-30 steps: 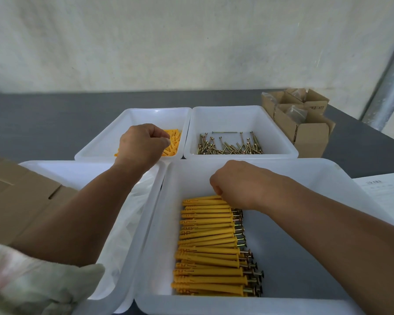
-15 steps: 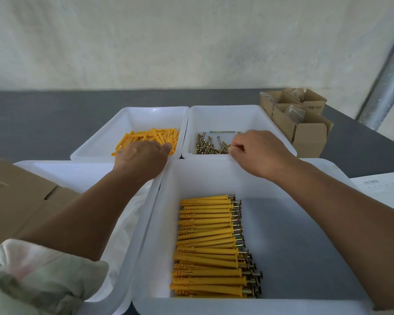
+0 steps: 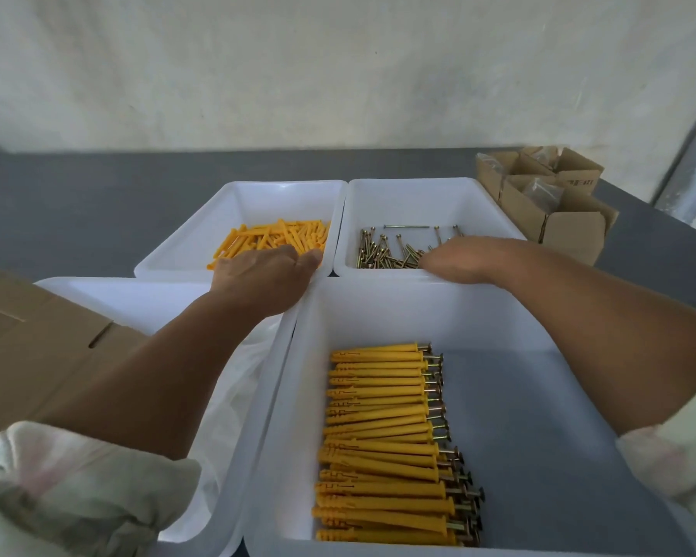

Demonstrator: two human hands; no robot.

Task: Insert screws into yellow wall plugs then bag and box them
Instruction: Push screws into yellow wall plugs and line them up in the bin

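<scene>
Assembled plugs were laid in rows in the near tray for bagging. Beyond, the left hand was held over loose plugs, the right hand over screws; neither grip could be made out.

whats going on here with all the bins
A person is pairing screws with loose plugs. The left hand is at the plugs' bin edge and the right hand by the screws; whether either grips anything is hidden or blurred. The near bin holds a neat row of finished plugs. Boxes with bags stand far right.
</scene>
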